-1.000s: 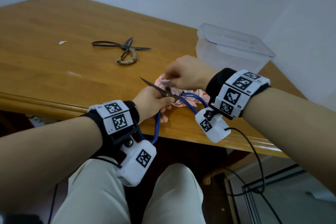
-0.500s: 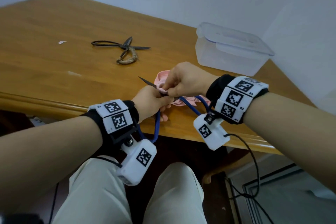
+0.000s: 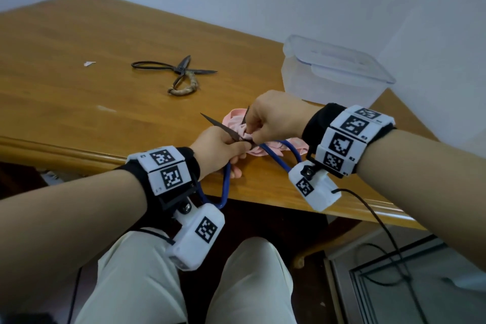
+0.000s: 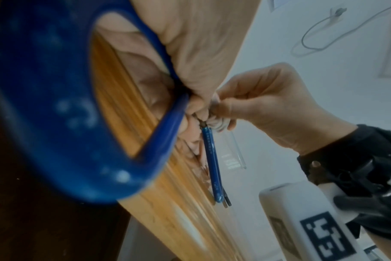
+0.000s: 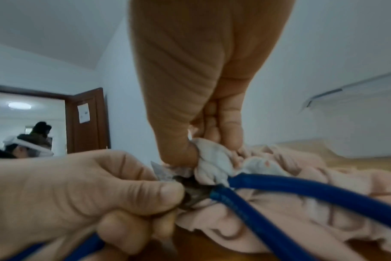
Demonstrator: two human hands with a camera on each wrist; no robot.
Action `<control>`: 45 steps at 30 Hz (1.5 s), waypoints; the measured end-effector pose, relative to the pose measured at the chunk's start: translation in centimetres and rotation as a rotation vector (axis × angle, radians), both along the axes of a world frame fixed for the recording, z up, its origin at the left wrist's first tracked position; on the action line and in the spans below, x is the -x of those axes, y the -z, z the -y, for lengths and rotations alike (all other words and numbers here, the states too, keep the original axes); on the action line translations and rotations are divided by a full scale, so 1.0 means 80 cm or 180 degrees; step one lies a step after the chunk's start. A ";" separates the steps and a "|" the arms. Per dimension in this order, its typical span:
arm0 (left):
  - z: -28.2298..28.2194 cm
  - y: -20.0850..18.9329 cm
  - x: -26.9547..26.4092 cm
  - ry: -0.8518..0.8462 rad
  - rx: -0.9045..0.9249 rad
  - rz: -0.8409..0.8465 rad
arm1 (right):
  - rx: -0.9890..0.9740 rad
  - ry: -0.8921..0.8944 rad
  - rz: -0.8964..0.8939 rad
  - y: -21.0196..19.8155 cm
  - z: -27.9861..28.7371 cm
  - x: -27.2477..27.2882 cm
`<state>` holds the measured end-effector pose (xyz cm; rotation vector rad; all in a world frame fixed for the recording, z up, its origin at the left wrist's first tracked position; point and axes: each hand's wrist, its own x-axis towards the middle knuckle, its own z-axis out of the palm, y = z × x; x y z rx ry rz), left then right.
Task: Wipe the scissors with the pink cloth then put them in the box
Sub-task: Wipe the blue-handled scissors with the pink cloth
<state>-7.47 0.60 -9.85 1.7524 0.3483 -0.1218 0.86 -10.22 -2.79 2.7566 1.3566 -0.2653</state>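
Scissors in hand: one pair of blue-handled scissors with dark metal blades [image 3: 226, 131], spread open, one long blade pointing up and away to the left, the other short tip showing above the right hand; the large blue loop handles hang toward the person over the near edge of the surface.
Where they are: held just above the near edge of the brown wooden surface [image 3: 79, 92], over the cloth.
Pink cloth: one crumpled pale pink cloth [image 3: 232, 121], lying on the surface under and around the scissors' pivot, part of it bunched up against the blades.
Left hand: the left hand [image 3: 217, 148] grips the scissors at the pivot, thumb on top, fingers curled round one blue handle.
Right hand: the right hand [image 3: 273, 117] pinches a fold of the pink cloth between thumb and fingers, pressed to a blade close to the pivot.
Box: one clear plastic box with a lid on top [image 3: 334, 71], standing at the far right of the surface, beyond the right hand.
Other scissors: one pair of old black iron scissors with a cord-wrapped handle [image 3: 176, 73], lying flat and open, well apart from the hands.
Count: two pairs of scissors, one cloth, one box.
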 end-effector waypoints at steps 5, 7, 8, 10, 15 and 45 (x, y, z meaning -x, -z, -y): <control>-0.002 0.000 0.001 -0.0023 0.0080 0.0012 | -0.0252 -0.0083 -0.0366 0.008 0.000 0.004; -0.001 -0.001 0.002 0.0033 0.0047 -0.0006 | -0.0053 -0.0141 -0.0387 0.008 0.006 0.002; -0.001 -0.002 0.001 0.0060 0.0035 -0.0013 | 0.0050 -0.0146 -0.0338 0.006 0.007 0.000; -0.001 -0.003 0.001 0.0063 0.0030 -0.0024 | 0.0246 -0.0144 -0.0115 0.002 0.005 -0.003; 0.000 -0.002 0.002 0.0002 0.0023 0.0005 | -0.0218 -0.0126 -0.0087 0.007 0.005 0.002; -0.001 0.004 0.000 0.0078 -0.0127 0.0016 | -0.0523 0.0331 -0.0328 0.006 -0.012 -0.017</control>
